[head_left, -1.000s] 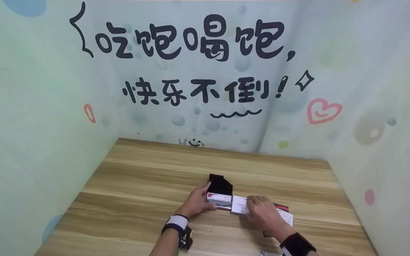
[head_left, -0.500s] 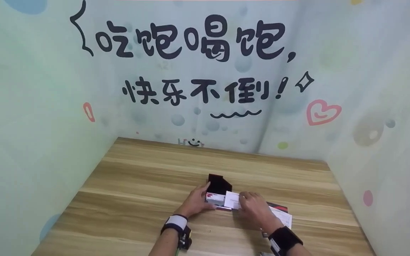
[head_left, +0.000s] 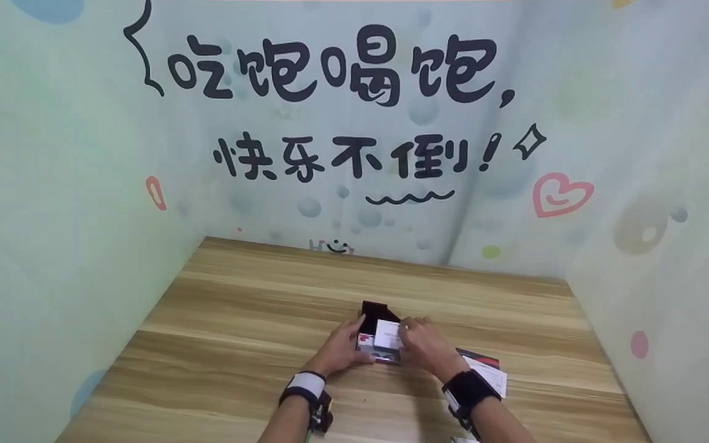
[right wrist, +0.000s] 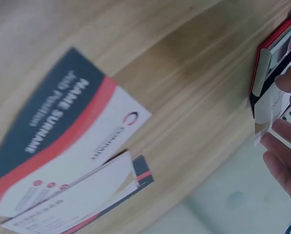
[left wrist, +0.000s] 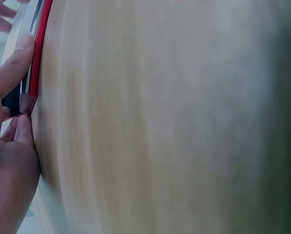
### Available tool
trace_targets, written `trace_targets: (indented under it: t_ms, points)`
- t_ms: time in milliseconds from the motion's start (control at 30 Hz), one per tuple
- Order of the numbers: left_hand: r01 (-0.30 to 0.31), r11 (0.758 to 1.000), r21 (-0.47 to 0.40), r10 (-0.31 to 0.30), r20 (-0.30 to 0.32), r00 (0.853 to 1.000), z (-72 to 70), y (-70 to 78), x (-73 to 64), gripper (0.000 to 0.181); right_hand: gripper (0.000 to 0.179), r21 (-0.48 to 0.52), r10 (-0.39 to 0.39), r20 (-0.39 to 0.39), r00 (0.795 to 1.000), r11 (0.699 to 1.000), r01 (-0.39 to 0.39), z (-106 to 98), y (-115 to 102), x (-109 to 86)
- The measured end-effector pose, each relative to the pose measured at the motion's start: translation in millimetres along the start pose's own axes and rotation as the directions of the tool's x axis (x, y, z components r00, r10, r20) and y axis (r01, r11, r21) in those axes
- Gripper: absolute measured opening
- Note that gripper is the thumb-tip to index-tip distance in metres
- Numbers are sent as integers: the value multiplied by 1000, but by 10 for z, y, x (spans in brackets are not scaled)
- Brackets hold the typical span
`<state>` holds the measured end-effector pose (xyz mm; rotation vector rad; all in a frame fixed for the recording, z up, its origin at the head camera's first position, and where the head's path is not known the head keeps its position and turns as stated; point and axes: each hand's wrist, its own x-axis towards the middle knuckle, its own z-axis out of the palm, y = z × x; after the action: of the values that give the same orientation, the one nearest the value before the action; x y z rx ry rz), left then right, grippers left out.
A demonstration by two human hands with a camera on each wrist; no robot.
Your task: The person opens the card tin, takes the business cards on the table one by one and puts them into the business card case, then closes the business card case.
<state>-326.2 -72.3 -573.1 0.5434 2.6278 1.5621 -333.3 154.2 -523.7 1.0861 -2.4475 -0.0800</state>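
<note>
A business card case (head_left: 372, 314), black inside with a red edge, stands opened on the table. My left hand (head_left: 337, 349) grips its left side; in the left wrist view the thumb lies along the case's red and silver edge (left wrist: 37, 61). A card with a red mark lies inside the case. My right hand (head_left: 426, 346) pinches a white business card (head_left: 386, 334) by its right side, tilted over the case. The right wrist view shows this card (right wrist: 277, 103) overlapping the case's metal rim (right wrist: 265, 63). Part of the case is hidden behind the right fingers.
Loose business cards (right wrist: 82, 117), dark, red and white, lie overlapping on the wooden table (head_left: 256, 307) right of the case, partly behind my right wrist. Another item (head_left: 464, 439) shows at the bottom edge. Printed cloth walls (head_left: 342, 123) enclose the table's back and sides.
My right hand has moved left with the white business card, from beside the case to over it. My left hand has kept its grip on the case.
</note>
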Motion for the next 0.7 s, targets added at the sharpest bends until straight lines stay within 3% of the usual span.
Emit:
trace_targets:
  t_ms: [233,533,700]
  points:
    - [3,998,-55,-2,21,1000,23,-13,34,101,25,-82,7,102,995,997,1,-28,-21,147]
    - [-58,977,-204,68,45,997,18,-3,47,102,28,-130,21,69,997,991,-12,29,-85,252]
    - [-50,983,-177,59,42,997,14,-4,24,102,28,-212,4,91,996,977,16,77,-160,294]
